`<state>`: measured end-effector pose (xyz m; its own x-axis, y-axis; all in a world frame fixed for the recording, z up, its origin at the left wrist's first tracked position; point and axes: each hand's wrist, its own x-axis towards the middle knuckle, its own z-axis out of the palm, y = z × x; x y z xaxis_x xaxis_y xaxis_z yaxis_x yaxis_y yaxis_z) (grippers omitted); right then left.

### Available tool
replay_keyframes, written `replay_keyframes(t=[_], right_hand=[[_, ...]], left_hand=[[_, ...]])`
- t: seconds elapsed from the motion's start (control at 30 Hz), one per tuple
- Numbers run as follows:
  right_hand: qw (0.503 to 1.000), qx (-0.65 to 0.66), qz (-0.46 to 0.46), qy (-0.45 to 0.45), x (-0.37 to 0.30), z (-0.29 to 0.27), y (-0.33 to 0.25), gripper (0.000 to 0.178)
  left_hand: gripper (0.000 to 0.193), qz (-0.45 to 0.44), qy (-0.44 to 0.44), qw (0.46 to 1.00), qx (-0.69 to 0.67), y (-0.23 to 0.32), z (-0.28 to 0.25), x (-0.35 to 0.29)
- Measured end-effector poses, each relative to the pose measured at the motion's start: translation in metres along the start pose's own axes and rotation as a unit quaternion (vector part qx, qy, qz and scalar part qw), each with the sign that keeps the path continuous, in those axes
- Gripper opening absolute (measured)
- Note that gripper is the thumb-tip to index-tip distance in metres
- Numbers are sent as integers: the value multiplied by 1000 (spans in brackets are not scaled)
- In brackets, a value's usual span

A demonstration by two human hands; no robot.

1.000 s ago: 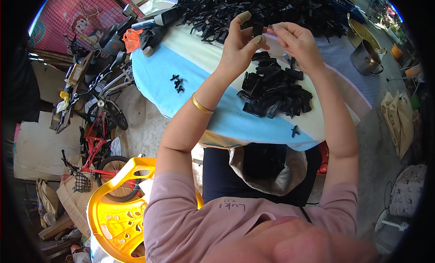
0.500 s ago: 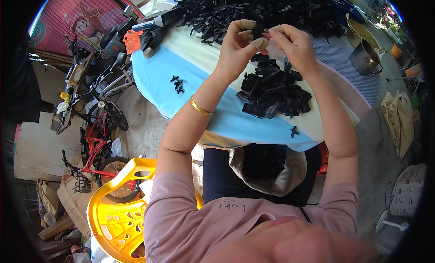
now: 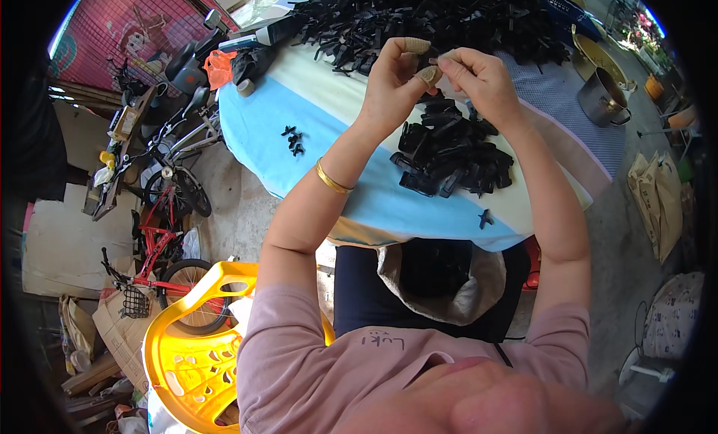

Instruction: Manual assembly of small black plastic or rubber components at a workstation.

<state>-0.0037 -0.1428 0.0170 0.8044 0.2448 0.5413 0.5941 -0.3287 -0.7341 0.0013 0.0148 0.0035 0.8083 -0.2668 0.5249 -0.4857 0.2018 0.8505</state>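
Observation:
Above the table my left hand [image 3: 390, 86] pinches with covered thumb and index fingertips. A small black plastic part [image 3: 422, 60] seems held there, though it blends into the dark pile behind. My right hand [image 3: 485, 84] meets it from the right, thumb and index closed together; what lies between them is too small to make out. Just below my hands lies a heap of larger black plastic pieces [image 3: 456, 154]. Beyond them spreads a big pile of black plastic parts [image 3: 426, 19]. A few small black pieces [image 3: 293, 140] rest on the left, and one black piece [image 3: 486, 219] near the front edge.
A striped cloth [image 3: 258, 139] covers the table. An open pale sack [image 3: 486, 284] sits at my lap, dark inside. At left are a yellow plastic chair [image 3: 191, 367] and a red bicycle [image 3: 157, 243]. A metal pot [image 3: 603, 97] stands at the right.
My right hand has shifted slightly left and its fingertips have closed in on the left hand's. The black part between the left fingers shows less plainly now. The heaps look unchanged.

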Motion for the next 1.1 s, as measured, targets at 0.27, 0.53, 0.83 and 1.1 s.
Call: replay_keyframes(t=[0.27,0.53,0.83,1.1], right_hand=[[1000,17,20,-5,1,1,-3,20],[996,69,62,-17,-2,4,-19,19],[994,12,-65,89,-2,-1,-3,14],[971,-19,-221,87,1,1,-3,8]], left_hand=[[26,35,0,999,-6,-1,0,-1],[17,99,36,990,91,6,0,-5],[24,-33,60,983,-173,8,1,7],[30,-166,-22,915,-368,-12,-32,9]])
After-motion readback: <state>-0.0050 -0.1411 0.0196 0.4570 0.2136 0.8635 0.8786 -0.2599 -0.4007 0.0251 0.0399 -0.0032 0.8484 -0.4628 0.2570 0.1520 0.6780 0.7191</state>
